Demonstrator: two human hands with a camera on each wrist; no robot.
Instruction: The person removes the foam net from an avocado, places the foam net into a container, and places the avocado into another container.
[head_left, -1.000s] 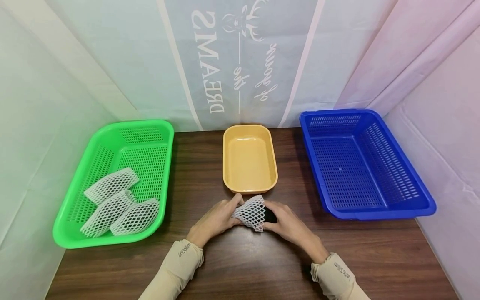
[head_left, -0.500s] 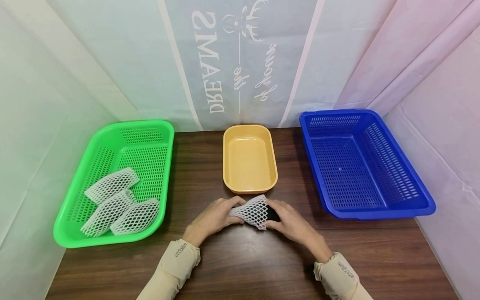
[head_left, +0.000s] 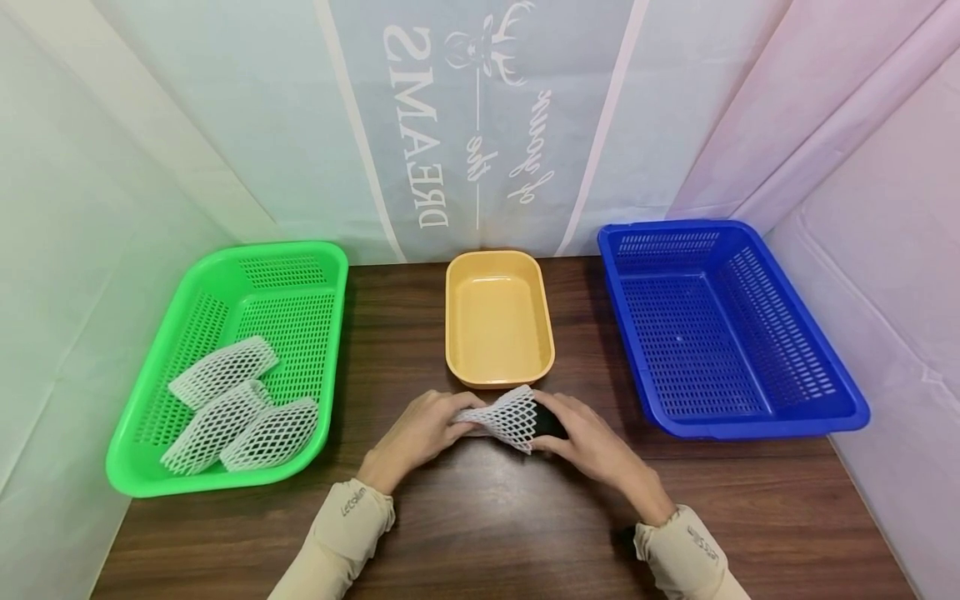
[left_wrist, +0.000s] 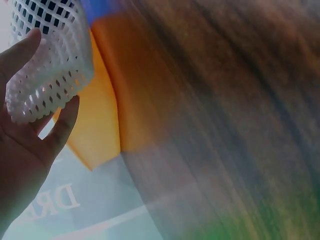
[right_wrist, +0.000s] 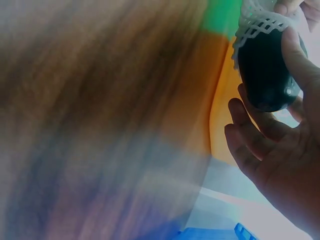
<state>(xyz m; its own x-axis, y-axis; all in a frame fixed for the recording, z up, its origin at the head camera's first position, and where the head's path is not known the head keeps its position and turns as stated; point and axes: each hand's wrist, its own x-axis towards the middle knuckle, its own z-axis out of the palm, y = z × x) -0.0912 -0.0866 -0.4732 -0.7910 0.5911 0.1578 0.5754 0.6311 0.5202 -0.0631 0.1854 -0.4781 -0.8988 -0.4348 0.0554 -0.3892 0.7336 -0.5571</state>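
A white foam net sleeve partly covers a dark, smooth, round-ended oval object. My left hand pinches the narrowed left end of the sleeve between thumb and fingers; in the left wrist view that end looks slack. With thumb and fingers my right hand holds the bare dark end, which sticks out of the sleeve's right opening. Both hands are just above the table, in front of the yellow tray. How far the dark object reaches inside the sleeve is hard to see.
A green basket on the left holds several white foam net sleeves. On the right stands a blue basket. Printed cloth hangs behind the wooden table.
The left hand has slid leftward, drawing the sleeve's left end out longer and thinner. Slightly to the right, the right hand has moved, with more of the dark object showing.
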